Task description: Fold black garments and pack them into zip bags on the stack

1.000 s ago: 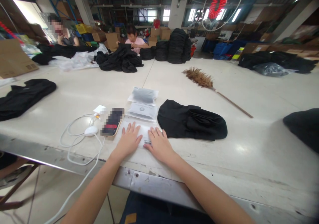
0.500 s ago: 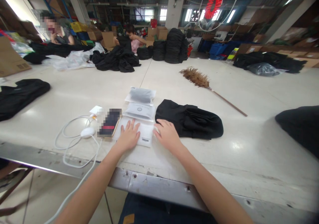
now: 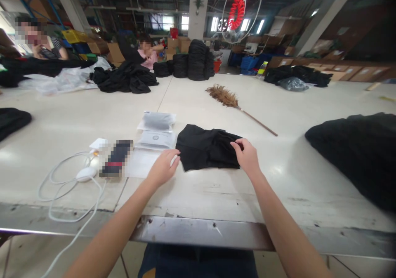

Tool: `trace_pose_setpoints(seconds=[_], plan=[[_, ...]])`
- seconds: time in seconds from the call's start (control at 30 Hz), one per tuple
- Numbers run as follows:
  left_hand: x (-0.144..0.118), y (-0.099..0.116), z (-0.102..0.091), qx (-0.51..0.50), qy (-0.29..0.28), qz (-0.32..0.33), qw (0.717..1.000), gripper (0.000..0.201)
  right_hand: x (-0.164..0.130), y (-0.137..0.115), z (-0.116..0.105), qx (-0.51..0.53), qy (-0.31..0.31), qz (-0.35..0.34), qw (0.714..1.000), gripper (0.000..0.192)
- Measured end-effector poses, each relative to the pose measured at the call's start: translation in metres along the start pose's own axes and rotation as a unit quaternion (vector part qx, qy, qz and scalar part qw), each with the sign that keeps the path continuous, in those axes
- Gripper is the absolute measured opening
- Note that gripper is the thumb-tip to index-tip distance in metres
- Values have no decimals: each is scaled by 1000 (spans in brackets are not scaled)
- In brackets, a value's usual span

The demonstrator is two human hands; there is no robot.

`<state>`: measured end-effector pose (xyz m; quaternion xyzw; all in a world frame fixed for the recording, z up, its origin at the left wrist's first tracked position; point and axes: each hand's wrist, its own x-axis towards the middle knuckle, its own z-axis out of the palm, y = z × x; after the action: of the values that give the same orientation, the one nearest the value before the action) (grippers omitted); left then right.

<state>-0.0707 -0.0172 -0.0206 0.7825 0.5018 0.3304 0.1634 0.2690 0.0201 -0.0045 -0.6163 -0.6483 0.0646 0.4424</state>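
A folded black cloth garment lies on the table in front of me. At its right end, my right hand is closed, with thumb and fingers pinching the fabric. My left hand rests at the garment's left edge, its fingertips touching the cloth and its thumb apart from the index finger. Partly under that hand is a flat white plastic bag. Behind it lie two filled frosted packets, one with a round printed mark and one with dark contents.
To the left are a phone and a coiled white cable. A feather duster lies beyond the garment. Large black cloth sits at the right. Stacked black pieces stand at the back, near two people across the table.
Both hands have moved right, from the white bag to the black garment. The garment's right end has been drawn in, making it shorter. The view has turned slightly right.
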Motion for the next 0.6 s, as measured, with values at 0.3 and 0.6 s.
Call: trace_pose_setpoints(seconds=[0.3, 0.6], plan=[[34, 81, 64, -370, -20, -51, 927, 39, -6, -74, -55, 199, 216, -66, 954, 26], [-9, 33, 32, 79, -15, 64, 995, 22, -65, 4, -54, 98, -271, -19, 957, 43]])
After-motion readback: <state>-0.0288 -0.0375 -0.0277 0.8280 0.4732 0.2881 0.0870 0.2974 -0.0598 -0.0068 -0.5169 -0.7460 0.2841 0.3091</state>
